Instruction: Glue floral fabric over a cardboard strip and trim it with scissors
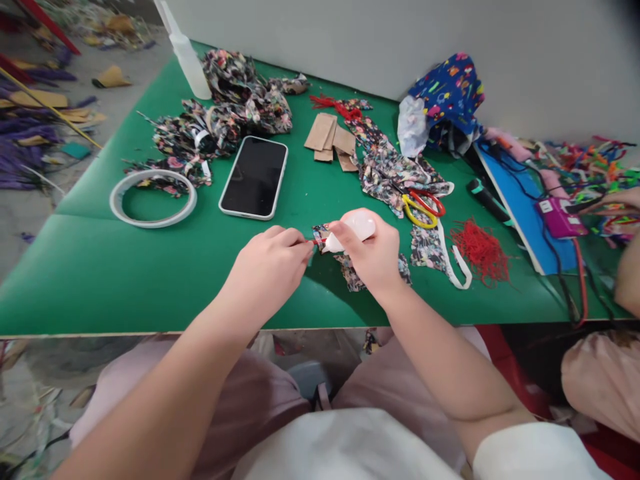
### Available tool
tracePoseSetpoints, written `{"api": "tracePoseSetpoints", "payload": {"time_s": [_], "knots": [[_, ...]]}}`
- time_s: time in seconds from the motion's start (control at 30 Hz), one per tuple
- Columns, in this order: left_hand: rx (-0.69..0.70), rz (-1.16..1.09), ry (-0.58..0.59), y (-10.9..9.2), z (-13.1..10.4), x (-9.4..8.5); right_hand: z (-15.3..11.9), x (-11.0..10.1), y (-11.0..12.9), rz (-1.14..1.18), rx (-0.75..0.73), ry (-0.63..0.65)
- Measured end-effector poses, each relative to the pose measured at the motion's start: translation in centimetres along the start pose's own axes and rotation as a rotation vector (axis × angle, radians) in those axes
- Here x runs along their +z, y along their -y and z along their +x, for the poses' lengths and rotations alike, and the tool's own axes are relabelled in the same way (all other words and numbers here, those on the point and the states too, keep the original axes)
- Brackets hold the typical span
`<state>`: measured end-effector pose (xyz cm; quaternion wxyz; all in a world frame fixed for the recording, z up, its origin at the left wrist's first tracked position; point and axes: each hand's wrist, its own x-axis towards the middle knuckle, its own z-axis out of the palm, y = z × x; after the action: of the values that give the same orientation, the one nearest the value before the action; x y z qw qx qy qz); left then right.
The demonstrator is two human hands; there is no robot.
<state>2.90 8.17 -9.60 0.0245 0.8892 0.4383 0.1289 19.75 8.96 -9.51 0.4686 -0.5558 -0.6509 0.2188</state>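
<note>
My right hand [375, 257] is wrapped round a small white squeeze bottle [359, 228], its nozzle tilted down to the left. The tip is right by a small dark floral fabric piece [320, 232]; whether it touches, I cannot tell. My left hand [275, 263] is closed, thumb and fingertips pinching a thin red string [317, 241] that runs to the fabric. Another floral fabric scrap [350, 275] lies under my right hand, partly hidden by it. Yellow-and-red-handled scissors [423, 207] rest on floral cloth [383, 170] beyond that hand.
On the green table [150, 287] lie a phone [255, 177], a white tape roll [116, 203], brown paper pieces [323, 133] and red threads [483, 250]. A clear bottle [193, 70] stands at back left. Another person's hand [617, 200] is at right near a purple device [563, 217] with cords.
</note>
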Motion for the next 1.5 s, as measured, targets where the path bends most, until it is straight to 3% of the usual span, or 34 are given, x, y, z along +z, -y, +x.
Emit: {"api": "tracePoseSetpoints", "payload": {"time_s": [1.5], "knots": [[-0.003,0.003,-0.021,0.0,-0.1,0.1,0.6,-2.9,-2.5,-0.04,0.039,-0.161]]}}
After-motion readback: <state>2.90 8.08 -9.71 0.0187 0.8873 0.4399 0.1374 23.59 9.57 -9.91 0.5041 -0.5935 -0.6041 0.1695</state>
